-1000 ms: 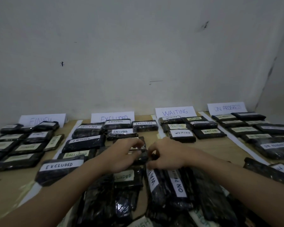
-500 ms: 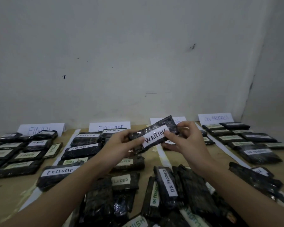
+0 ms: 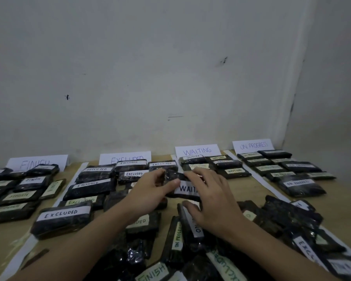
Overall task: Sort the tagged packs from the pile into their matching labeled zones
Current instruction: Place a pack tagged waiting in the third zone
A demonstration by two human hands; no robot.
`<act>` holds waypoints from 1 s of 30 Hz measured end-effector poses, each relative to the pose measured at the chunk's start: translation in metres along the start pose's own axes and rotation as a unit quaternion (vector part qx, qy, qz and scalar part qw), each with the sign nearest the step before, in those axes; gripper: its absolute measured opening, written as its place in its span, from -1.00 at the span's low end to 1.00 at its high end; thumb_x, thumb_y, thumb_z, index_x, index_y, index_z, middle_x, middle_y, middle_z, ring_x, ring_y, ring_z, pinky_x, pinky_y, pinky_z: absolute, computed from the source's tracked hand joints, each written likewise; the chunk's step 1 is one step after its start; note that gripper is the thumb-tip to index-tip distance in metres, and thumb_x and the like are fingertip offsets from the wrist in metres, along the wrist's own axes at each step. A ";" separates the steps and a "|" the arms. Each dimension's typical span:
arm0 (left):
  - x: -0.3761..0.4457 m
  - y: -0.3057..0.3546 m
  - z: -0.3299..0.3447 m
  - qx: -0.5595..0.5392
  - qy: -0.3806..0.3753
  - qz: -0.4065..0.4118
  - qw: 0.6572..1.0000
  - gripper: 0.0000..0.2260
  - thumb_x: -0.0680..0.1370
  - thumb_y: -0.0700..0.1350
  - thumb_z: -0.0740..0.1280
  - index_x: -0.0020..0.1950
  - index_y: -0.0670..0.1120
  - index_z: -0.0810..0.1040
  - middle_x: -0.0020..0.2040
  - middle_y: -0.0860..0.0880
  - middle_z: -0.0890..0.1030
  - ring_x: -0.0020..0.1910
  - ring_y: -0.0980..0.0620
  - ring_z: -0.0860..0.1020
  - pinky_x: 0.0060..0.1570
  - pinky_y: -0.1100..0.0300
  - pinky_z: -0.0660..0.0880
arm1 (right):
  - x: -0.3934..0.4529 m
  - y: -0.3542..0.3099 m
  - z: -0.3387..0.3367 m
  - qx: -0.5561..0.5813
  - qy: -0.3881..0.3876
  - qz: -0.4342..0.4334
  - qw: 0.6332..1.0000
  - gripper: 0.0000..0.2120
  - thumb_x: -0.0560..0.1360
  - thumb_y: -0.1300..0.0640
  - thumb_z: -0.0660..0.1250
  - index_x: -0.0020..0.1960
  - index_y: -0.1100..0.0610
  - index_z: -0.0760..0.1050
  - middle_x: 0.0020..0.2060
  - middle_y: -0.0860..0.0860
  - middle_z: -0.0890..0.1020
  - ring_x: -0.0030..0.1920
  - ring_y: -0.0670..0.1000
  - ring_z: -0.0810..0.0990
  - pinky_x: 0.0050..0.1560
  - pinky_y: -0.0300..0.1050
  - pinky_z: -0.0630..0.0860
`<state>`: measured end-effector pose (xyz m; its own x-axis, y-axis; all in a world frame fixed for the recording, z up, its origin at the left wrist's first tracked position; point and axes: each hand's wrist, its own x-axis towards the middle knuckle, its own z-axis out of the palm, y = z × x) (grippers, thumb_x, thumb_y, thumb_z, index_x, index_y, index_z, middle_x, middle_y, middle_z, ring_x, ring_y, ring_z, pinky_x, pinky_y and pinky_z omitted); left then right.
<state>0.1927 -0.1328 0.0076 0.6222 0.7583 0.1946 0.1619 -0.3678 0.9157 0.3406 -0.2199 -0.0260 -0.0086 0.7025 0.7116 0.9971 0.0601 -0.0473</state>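
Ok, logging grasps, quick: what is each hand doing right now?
Left hand: grips the WAITING pack at its left end.
Right hand: fingers spread over the same pack; grip cannot be told.

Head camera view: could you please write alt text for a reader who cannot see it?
Both hands, left hand and right hand, hold a black pack tagged WAITING above a wooden table. Sorted packs lie behind, under FINISH, EXCLUDED, WAITING and ON PROGRESS signs.

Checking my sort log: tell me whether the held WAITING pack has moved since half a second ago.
Yes. The WAITING pack, gripped by the left hand and right hand, has dropped below the WAITING sign, toward the table.
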 end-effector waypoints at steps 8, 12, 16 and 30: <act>0.037 0.009 0.041 0.113 -0.039 0.044 0.992 -0.75 0.54 -0.01 0.29 0.19 -0.02 0.43 0.05 0.02 0.58 -0.02 0.07 0.55 -0.09 0.19 0.49 | 0.027 0.063 -0.021 -0.022 -0.070 0.039 0.997 -0.47 0.33 0.13 0.49 0.27 0.12 0.44 0.14 0.01 0.55 0.18 0.09 0.43 0.17 0.00 0.40; 0.057 0.000 0.057 0.264 -0.119 0.062 0.955 -0.62 0.57 0.03 0.22 0.33 -0.09 0.33 0.16 -0.02 0.54 0.08 0.04 0.52 0.09 0.14 0.48 | 0.037 0.117 -0.019 -0.063 -0.170 0.094 0.979 -0.45 0.42 0.15 0.41 0.37 0.07 0.33 0.28 -0.04 0.44 0.28 0.02 0.31 0.26 -0.08 0.32; 0.074 -0.007 0.069 0.327 -0.161 0.081 0.928 -0.60 0.59 0.08 0.15 0.37 -0.06 0.31 0.23 0.00 0.50 0.15 0.07 0.47 0.13 0.18 0.44 | 0.035 0.167 -0.001 -0.080 -0.266 0.141 0.950 -0.49 0.42 0.20 0.38 0.34 0.07 0.35 0.28 0.00 0.42 0.28 0.04 0.32 0.17 -0.04 0.40; 0.083 -0.012 0.066 0.457 -0.200 0.137 0.856 -0.63 0.62 0.07 0.05 0.41 0.02 0.27 0.32 0.07 0.42 0.26 0.11 0.39 0.21 0.21 0.34 | 0.034 0.203 0.027 -0.043 -0.397 0.142 0.906 -0.46 0.44 0.19 0.33 0.40 0.12 0.30 0.34 0.10 0.34 0.35 0.10 0.29 0.32 -0.01 0.32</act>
<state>0.2930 -0.1014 -0.0106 0.9154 0.3986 0.0558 0.3855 -0.9082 0.1627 0.5408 -0.1644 -0.0303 0.2305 0.9718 -0.0499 0.9698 -0.2337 -0.0706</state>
